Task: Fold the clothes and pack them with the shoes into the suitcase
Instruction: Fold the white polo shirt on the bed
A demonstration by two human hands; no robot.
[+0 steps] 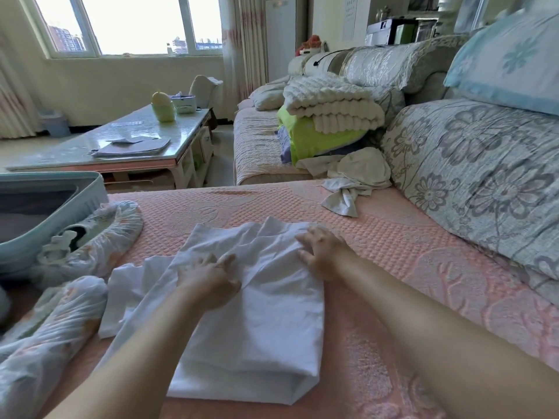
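Lying half-folded and creased, the white garment [272,328] is pinched by the left hand [208,281], pressed by the right hand [322,257].

Both grips are on the white folded cotton garment [266,328], flat on the pink quilted sofa cover [393,246]. The left grip [208,282] pinches a fold near the middle, and the right grip [320,255] presses bent fingertips onto the far right edge. To the left, a shoe in a pale floral elastic cover [99,237] lies against the open light-blue suitcase [60,213]. A crumpled pale garment [354,182] sits well apart, farther back.
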